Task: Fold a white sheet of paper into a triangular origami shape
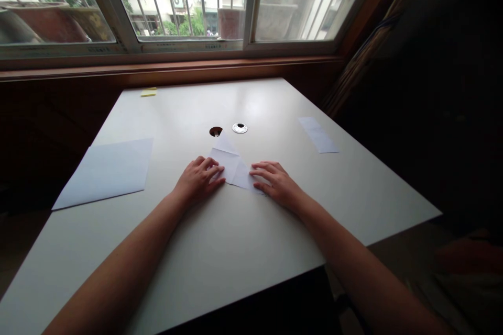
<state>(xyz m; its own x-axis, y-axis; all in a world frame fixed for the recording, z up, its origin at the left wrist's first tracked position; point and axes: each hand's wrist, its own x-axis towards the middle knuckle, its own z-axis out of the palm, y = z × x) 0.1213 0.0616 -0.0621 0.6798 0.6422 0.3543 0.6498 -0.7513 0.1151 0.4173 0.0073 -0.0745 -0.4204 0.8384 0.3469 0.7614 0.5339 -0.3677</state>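
Observation:
A folded white paper (231,163), pointed toward the window, lies in the middle of the white table (220,241). My left hand (198,178) rests on the paper's left edge, fingers bent and pressing down on it. My right hand (273,180) lies on the paper's right corner with its fingers stretched out flat. Both forearms reach in from the near edge of the table.
A flat white sheet (106,171) lies at the left of the table, a narrow paper strip (318,135) at the right. A cable hole (216,131) and its round cap (239,127) sit behind the paper. A yellow note (148,92) is at the far left corner, below the window.

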